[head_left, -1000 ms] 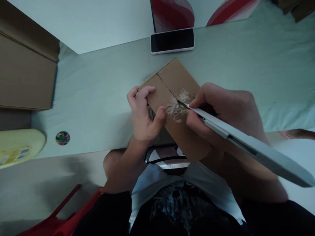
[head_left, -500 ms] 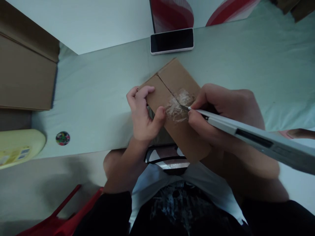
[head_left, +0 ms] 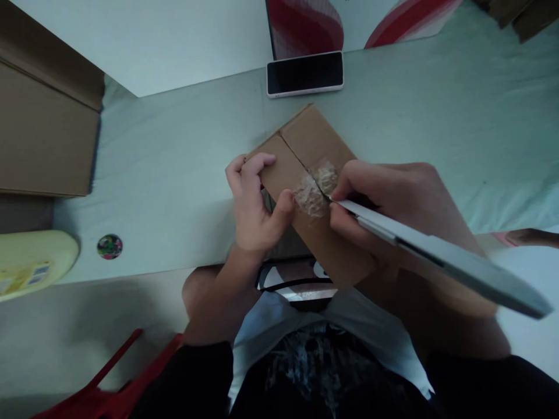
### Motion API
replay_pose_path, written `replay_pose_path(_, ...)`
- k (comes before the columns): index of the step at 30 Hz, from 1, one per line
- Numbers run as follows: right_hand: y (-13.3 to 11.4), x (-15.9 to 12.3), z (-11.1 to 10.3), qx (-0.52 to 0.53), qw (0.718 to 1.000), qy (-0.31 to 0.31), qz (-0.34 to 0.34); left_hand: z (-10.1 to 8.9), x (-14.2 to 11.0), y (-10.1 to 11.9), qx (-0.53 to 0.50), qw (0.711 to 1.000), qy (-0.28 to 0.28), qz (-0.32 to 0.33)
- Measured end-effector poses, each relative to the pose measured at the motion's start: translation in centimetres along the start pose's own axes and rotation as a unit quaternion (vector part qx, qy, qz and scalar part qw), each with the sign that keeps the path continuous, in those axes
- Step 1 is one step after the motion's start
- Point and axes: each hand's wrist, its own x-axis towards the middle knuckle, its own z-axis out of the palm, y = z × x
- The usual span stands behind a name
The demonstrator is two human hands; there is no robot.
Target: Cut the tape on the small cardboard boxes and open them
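A small brown cardboard box (head_left: 305,145) lies on the pale green table (head_left: 174,174), its top seam covered by a crumpled patch of clear tape (head_left: 315,189). My left hand (head_left: 253,201) grips the box's left edge, fingers curled over the top and thumb pressed by the tape. My right hand (head_left: 393,203) is closed on a grey utility knife (head_left: 437,259). Its blade tip sits in the seam at the tape.
A white phone (head_left: 304,73) lies face up beyond the box. A large cardboard box (head_left: 43,128) stands at the left. A yellow object (head_left: 30,265) and a small round sticker (head_left: 109,246) lie near the table's front left. A red chair (head_left: 109,384) is below.
The knife tip has slid along the seam toward me through the tape, and the handle has swung a little. My left hand has kept its hold on the box.
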Motion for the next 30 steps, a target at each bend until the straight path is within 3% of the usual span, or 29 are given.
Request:
replay_pose_path(7, 0.0, -0.2, -0.7, 0.034, 0.999, 0.012, -0.003, -0.1, 0.0, -0.2, 0.002, 1.000, 0.005, 0.012)
replay_pose_path(15, 0.7, -0.6, -1.4, 0.015, 0.998, -0.031, -0.048, -0.1, 0.0, 0.3, 0.017, 1.000, 0.009, 0.010)
replay_pose_path(23, 0.2, -0.8, -1.2, 0.023, 0.999, -0.004, -0.041, 0.0, 0.3, 0.1, 0.033, 0.998, 0.024, 0.047)
replay_pose_path(30, 0.6, -1.1, -1.3, 0.069, 0.996, 0.004, -0.049, 0.1, 0.2, 0.0, 0.033, 0.999, 0.021, 0.022)
